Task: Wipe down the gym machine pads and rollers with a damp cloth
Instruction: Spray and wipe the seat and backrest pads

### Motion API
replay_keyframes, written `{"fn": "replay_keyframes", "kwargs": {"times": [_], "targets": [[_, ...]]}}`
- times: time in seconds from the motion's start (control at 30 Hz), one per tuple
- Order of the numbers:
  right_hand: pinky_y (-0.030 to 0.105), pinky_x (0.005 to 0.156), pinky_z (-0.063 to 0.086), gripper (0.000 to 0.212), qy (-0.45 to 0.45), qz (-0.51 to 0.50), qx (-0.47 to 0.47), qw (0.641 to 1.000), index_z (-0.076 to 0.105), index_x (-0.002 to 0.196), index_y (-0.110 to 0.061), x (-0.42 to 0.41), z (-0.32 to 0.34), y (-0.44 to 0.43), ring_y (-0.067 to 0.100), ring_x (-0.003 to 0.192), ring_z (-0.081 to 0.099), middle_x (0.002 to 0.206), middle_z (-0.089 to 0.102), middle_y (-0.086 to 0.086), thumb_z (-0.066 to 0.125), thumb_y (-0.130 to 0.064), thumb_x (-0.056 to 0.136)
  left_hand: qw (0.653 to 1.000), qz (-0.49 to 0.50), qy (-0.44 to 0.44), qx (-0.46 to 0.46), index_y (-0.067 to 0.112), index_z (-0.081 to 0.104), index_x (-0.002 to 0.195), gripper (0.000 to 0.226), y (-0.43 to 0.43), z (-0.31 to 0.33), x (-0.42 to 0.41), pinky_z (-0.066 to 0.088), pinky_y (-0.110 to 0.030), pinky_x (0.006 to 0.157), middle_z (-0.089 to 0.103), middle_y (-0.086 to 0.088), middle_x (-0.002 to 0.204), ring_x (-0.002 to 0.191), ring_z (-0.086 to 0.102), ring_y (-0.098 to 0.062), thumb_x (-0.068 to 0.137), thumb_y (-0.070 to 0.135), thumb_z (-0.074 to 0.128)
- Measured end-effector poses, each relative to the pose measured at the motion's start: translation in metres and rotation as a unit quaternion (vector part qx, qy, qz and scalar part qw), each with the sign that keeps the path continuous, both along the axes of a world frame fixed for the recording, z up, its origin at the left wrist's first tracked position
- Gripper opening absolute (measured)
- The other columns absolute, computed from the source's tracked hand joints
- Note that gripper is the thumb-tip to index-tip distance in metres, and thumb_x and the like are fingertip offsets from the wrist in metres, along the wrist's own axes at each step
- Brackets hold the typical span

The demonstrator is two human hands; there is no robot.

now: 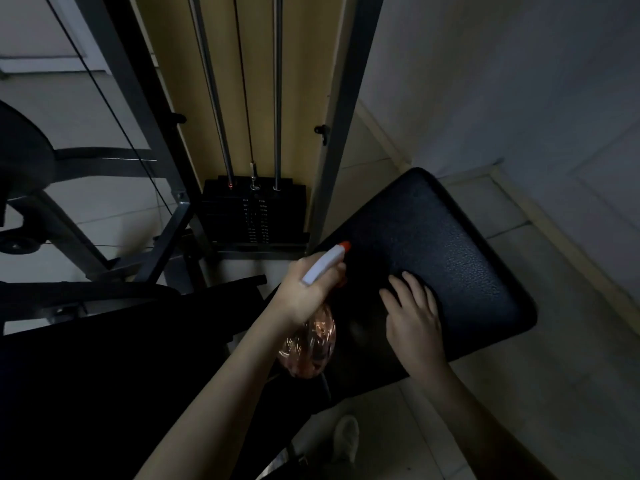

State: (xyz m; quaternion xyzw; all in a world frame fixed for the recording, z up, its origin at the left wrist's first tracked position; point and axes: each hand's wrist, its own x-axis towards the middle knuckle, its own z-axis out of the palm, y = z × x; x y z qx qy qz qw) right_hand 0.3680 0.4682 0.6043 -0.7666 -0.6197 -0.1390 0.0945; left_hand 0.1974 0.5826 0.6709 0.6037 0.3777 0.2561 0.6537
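Observation:
The black textured seat pad (457,244) of a gym machine fills the middle right of the head view. My left hand (303,292) grips a spray bottle (311,344) with a white head, an orange nozzle and a clear orange body; the nozzle points over the pad's near-left part. My right hand (412,320) lies flat on the pad with its fingers spread and straight. Something dark seems to bulge round its fingertips; I cannot tell whether it is a cloth.
Behind the pad a black weight stack (252,216) stands with guide rods and a cable inside a grey steel frame (341,133). Darker machine parts and another pad (69,358) lie to the left. A grey wall (519,81) runs close on the right. A light shoe (346,439) stands on the tiled floor.

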Motion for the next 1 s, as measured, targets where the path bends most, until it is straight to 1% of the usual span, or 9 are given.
{"fn": "replay_keyframes", "kwargs": {"times": [0.1, 0.3, 0.43, 0.53, 0.67, 0.73, 0.8, 0.9, 1.0], "targets": [[0.049, 0.099, 0.039, 0.036, -0.013, 0.000, 0.027, 1.000, 0.066, 0.108, -0.006, 0.015, 0.014, 0.007, 0.032, 0.123, 0.044, 0.122, 0.059, 0.015, 0.060, 0.007, 0.075, 1.000, 0.011, 0.001, 0.002, 0.012, 0.067, 0.092, 0.018, -0.002, -0.003, 0.000, 0.048, -0.018, 0.072, 0.066, -0.002, 0.081, 0.075, 0.064, -0.006, 0.091, 0.028, 0.058], [0.053, 0.105, 0.033, 0.041, -0.049, -0.069, 0.067, 0.994, 0.060, 0.116, -0.005, 0.046, 0.059, 0.076, 0.039, 0.127, 0.041, 0.133, 0.051, 0.020, 0.062, 0.007, 0.076, 0.998, 0.044, 0.030, 0.019, 0.004, 0.066, 0.092, 0.053, -0.008, -0.013, -0.004, 0.051, -0.044, 0.076, 0.068, -0.020, 0.089, 0.082, 0.065, -0.032, 0.070, 0.051, 0.055], [0.052, 0.102, 0.037, 0.038, -0.062, -0.099, 0.077, 0.990, 0.061, 0.115, -0.007, 0.055, 0.061, 0.107, 0.038, 0.125, 0.044, 0.134, 0.050, 0.020, 0.067, 0.001, 0.079, 0.998, 0.049, 0.044, 0.020, 0.006, 0.067, 0.092, 0.037, -0.009, -0.022, -0.011, 0.052, -0.040, 0.074, 0.069, -0.016, 0.087, 0.081, 0.066, -0.028, 0.079, 0.040, 0.057], [0.051, 0.100, 0.039, 0.030, -0.079, -0.054, 0.040, 0.995, 0.065, 0.103, -0.005, 0.050, 0.052, 0.119, 0.039, 0.122, 0.047, 0.128, 0.055, 0.021, 0.072, 0.001, 0.075, 0.997, 0.045, 0.054, 0.022, 0.003, 0.067, 0.095, 0.035, -0.010, -0.027, -0.014, 0.049, -0.030, 0.071, 0.069, -0.020, 0.091, 0.082, 0.065, -0.029, 0.084, 0.035, 0.057], [0.054, 0.094, 0.043, 0.027, -0.069, 0.063, -0.010, 0.996, 0.065, 0.088, -0.001, 0.059, 0.056, 0.116, 0.043, 0.117, 0.051, 0.116, 0.059, 0.024, 0.070, 0.012, 0.065, 0.999, 0.026, 0.043, 0.020, 0.019, 0.062, 0.088, 0.034, -0.012, -0.028, -0.012, 0.053, -0.042, 0.079, 0.068, -0.024, 0.098, 0.090, 0.065, -0.035, 0.074, 0.050, 0.056], [0.055, 0.091, 0.044, 0.028, -0.042, 0.063, -0.012, 0.997, 0.066, 0.089, 0.000, 0.071, 0.069, 0.106, 0.044, 0.116, 0.051, 0.116, 0.059, 0.024, 0.067, 0.015, 0.066, 0.999, 0.022, 0.035, 0.010, 0.029, 0.060, 0.085, 0.008, -0.014, -0.027, -0.010, 0.053, -0.031, 0.078, 0.068, -0.017, 0.094, 0.086, 0.065, -0.027, 0.084, 0.037, 0.059], [0.055, 0.087, 0.047, 0.028, -0.010, 0.065, -0.006, 0.998, 0.067, 0.093, 0.000, 0.085, 0.082, 0.100, 0.045, 0.117, 0.050, 0.118, 0.059, 0.024, 0.065, 0.014, 0.069, 1.000, 0.004, 0.028, 0.009, 0.033, 0.059, 0.084, 0.014, -0.015, -0.027, -0.005, 0.050, -0.023, 0.078, 0.066, -0.008, 0.093, 0.087, 0.062, -0.018, 0.091, 0.022, 0.058], [0.051, 0.090, 0.047, 0.025, 0.015, 0.138, -0.023, 0.990, 0.068, 0.098, 0.000, 0.099, 0.092, 0.104, 0.044, 0.120, 0.048, 0.118, 0.059, 0.023, 0.066, 0.010, 0.075, 0.999, -0.029, 0.026, 0.003, 0.015, 0.065, 0.083, 0.016, -0.022, -0.026, 0.005, 0.050, -0.036, 0.073, 0.068, -0.018, 0.088, 0.077, 0.063, -0.025, 0.083, 0.028, 0.056], [0.041, 0.100, 0.034, 0.025, 0.055, 0.169, -0.078, 0.981, 0.068, 0.104, -0.002, 0.106, 0.100, 0.109, 0.042, 0.126, 0.042, 0.123, 0.058, 0.022, 0.068, 0.004, 0.079, 0.998, -0.063, 0.007, -0.007, 0.008, 0.070, 0.090, 0.019, -0.031, -0.024, 0.017, 0.050, -0.033, 0.074, 0.066, -0.012, 0.076, 0.069, 0.062, -0.016, 0.090, 0.022, 0.057]]}}
